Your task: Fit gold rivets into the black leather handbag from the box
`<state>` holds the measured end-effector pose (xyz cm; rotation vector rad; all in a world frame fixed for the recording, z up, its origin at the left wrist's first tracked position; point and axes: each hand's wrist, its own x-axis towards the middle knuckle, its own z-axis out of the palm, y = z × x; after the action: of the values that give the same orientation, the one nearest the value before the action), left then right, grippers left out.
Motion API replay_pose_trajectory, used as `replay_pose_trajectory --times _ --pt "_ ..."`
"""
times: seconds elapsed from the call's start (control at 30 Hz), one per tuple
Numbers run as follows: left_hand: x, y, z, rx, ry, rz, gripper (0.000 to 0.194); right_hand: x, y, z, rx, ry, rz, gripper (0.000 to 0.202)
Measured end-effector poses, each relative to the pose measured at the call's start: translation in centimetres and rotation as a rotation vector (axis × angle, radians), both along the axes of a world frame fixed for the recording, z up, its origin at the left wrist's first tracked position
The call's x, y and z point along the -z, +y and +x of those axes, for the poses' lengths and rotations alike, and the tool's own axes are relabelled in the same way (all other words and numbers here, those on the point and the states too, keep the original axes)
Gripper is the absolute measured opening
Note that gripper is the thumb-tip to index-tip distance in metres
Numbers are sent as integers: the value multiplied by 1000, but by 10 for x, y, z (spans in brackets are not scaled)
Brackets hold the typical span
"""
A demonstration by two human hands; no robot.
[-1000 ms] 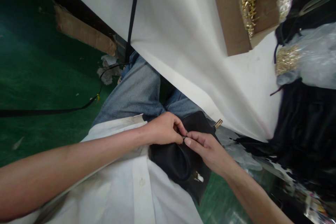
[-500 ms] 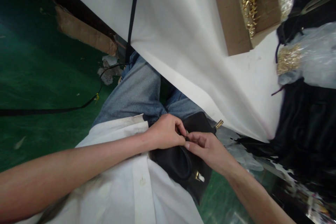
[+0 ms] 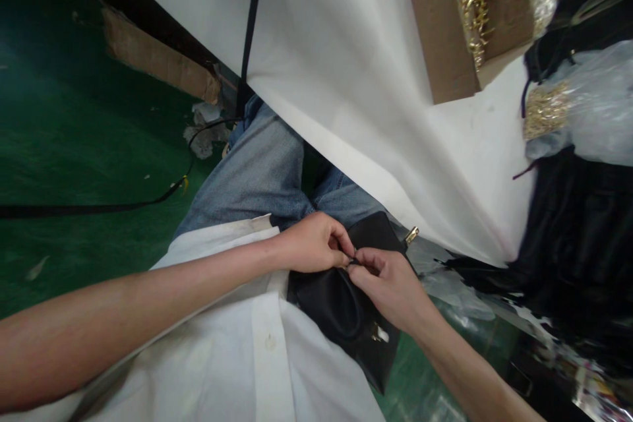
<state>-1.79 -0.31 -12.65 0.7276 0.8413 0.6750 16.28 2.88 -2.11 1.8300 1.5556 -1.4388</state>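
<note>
A black leather-like bag (image 3: 336,303) with gold-coloured metal fittings lies across my lap. My left hand (image 3: 319,242) is closed over its middle, thumb and fingers pinched at a small dark piece. From the right, my right hand (image 3: 383,277) pinches at the same spot, its fingertips almost touching the left ones. The fingers mostly hide the small piece, so its shape cannot be made out. One gold fitting (image 3: 412,235) sticks out at the bag's upper right corner, and another (image 3: 380,333) sits near its lower right side.
A white-covered table (image 3: 346,79) slopes across ahead, bearing a cardboard box (image 3: 442,33) of gold-coloured pieces. Right of it are a clear plastic bag (image 3: 601,102) and black material (image 3: 583,224). A black strap (image 3: 253,20) hangs over the table edge; cardboard (image 3: 158,56) lies at left.
Both hands stay pinched together at the bag's middle, with small finger shifts. The bag's lower part has tilted slightly, and its lower right fitting has moved a little right.
</note>
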Motion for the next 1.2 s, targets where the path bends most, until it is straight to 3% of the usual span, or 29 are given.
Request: replay_pose_trajectory --times 0.23,0.57,0.9,1.2 --pt "-3 -5 4 -36 -4 13 20 -1 -2 -10 -18 -89 65 22" --pt "-5 -5 2 -54 -64 -27 21 -5 -9 -14 -6 -53 118 19" --pt "-6 -8 5 -107 -98 -67 15 -16 7 15 204 229 -246 39" --pt "0 -6 1 -72 -178 -13 13 -12 12 24 233 247 -277 46"
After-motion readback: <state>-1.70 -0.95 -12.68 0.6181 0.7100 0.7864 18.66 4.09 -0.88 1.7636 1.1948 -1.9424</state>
